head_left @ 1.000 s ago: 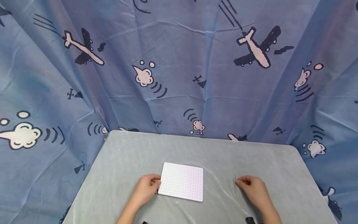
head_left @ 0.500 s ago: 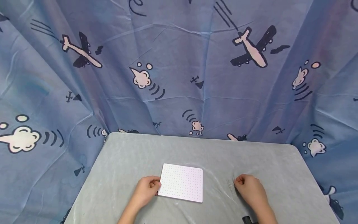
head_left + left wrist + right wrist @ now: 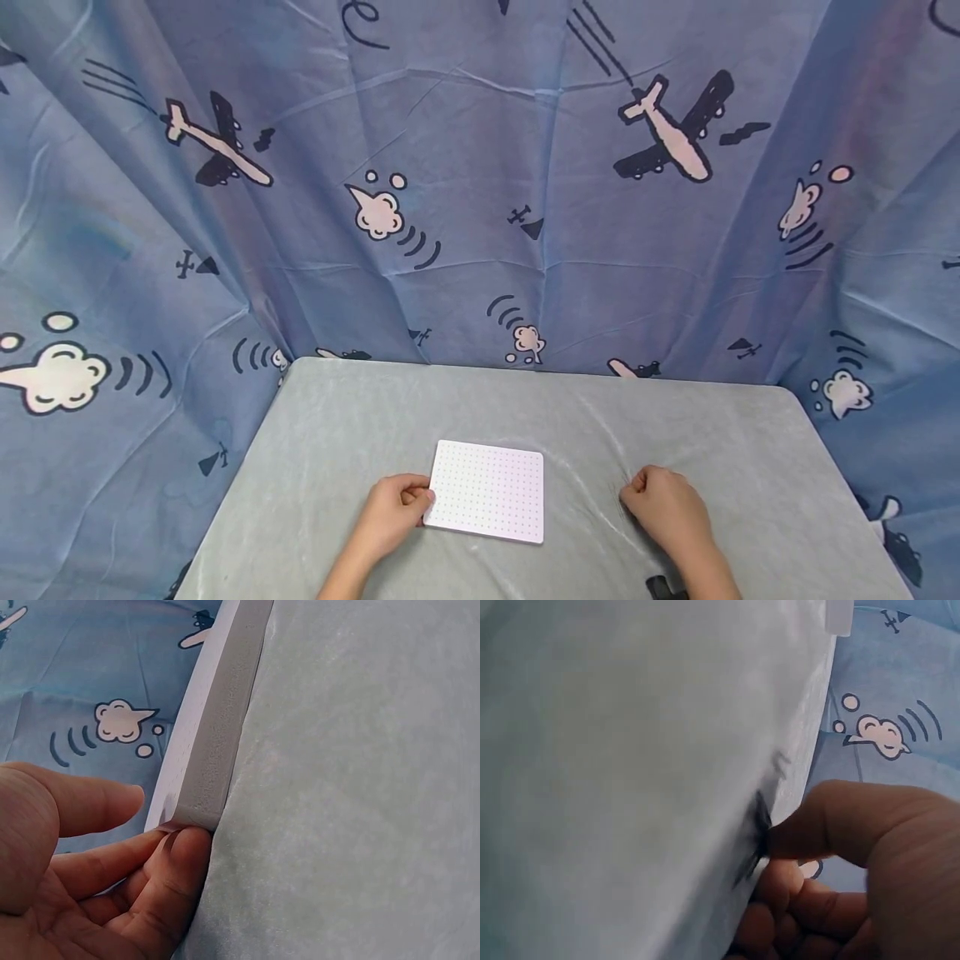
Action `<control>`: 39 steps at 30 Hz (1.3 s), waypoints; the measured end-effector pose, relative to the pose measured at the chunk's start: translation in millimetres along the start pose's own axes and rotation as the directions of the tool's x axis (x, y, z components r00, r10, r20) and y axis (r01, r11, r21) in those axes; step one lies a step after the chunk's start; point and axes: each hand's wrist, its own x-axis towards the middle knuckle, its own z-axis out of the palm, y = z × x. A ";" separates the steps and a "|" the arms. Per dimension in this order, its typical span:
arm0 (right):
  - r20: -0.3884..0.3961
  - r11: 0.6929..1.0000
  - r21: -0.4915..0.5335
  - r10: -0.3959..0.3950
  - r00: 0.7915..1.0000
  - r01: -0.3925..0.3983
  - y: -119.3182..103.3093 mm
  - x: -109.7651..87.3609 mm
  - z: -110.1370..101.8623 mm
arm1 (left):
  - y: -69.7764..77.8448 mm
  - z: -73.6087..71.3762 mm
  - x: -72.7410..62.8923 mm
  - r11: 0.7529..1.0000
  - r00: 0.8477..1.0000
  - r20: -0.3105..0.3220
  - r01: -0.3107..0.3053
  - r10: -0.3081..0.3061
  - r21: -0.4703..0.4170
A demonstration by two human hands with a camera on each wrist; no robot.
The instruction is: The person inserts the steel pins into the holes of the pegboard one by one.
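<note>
Head view first, and look at that right hand [image 3: 667,504]: in a second it had slid slightly leftward on the pale cloth-covered table [image 3: 360,433], and the fine strands that had lain in plain sight beside its fingertips were now all but lost from view there. From where I stood, that looked like thin pieces being gathered up, a pick-up well under way rather than finished. Over to the right wrist view: thumb and forefinger were nipped together on the dark thin pieces [image 3: 762,814], badly blurred, the other fingers curled in beneath; how many were caught, I couldn't tell.

And the left hand [image 3: 390,512]? Barely a stir! Thumb and fingers were holding the white dotted board [image 3: 487,492] by its left edge, near the close corner. That board sat in the middle of the near half of the table, between the hands, dotted face up, its long axis running side to side, right end angled a touch nearer the person. As for the thin pieces, well right of the board, they seemed to stick out both ways from the pinch, but the blur hid their exact line.
</note>
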 end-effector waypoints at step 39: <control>-0.006 0.957 0.288 0.028 1.000 -0.025 3.9 -1.7 -14.1 | -5.0 -0.5 -1.3 0.998 1.000 0.018 0.005 -0.003 -0.065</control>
